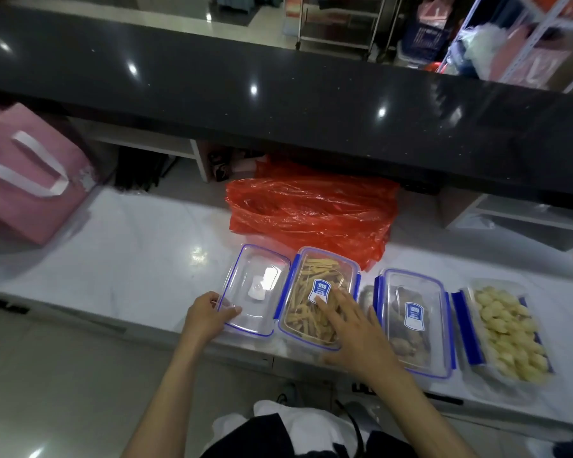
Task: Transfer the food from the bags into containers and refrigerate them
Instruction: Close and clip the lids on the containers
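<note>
Four clear containers with blue clips are lined up along the lower centre of the frame on a white counter. From left: a bare lid, a lidded container of pale sticks, a lidded container of dark pieces, and at lower right a container of pale round pieces whose lid state cannot be told. A crumpled red plastic bag is seen just behind the row, at centre frame.

The near edge of the bare lid is pinched by the left hand, thumb on top, fingers curled under. The right hand is laid flat, fingers straight, on the lid of the stick container; nothing is grasped by it.

Handling, as judged: the boxes are stiff, thin-walled plastic, light even when filled, and smooth, so likely slippery on the glossy counter. The sticks look dry and brittle, so tilting and shaking are best avoided. A box is best gripped at both short ends, under the rim, beside the blue clips. The loose lid is flat and flexible, best taken by its edge. Clips should be checked closed before any carry to the fridge, which is not in view.
</note>
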